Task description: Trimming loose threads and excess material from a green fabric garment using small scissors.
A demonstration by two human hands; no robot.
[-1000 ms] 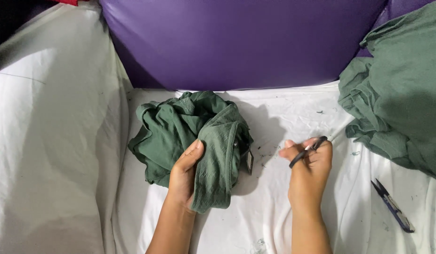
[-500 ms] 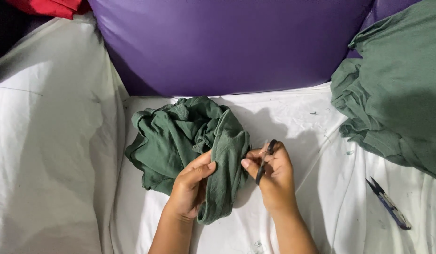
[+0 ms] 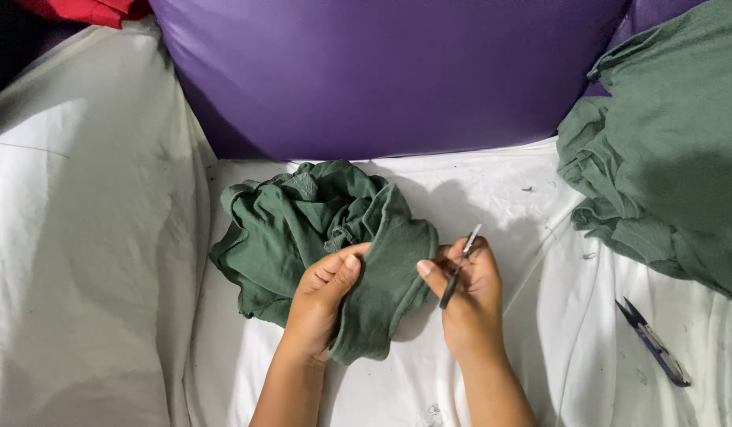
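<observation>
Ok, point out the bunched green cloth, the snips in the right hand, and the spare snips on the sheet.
green cloth [image 3: 303,229], head view, crumpled middle
held snips [image 3: 458,269], head view, blade shaft
spare snips [image 3: 654,344], head view, blue handle

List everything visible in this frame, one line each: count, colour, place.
crumpled garment: one, dark green, centre of the sheet
small thread snips: one, dark with a silvery tip, in the right hand
second thread snips: one, dark blue, lying at right
cloth pile: one, green, upper right
cushion: one, purple, behind
red fabric: one, top left
sheet: white, underneath
left hand: gripping the garment
right hand: holding the snips
</observation>
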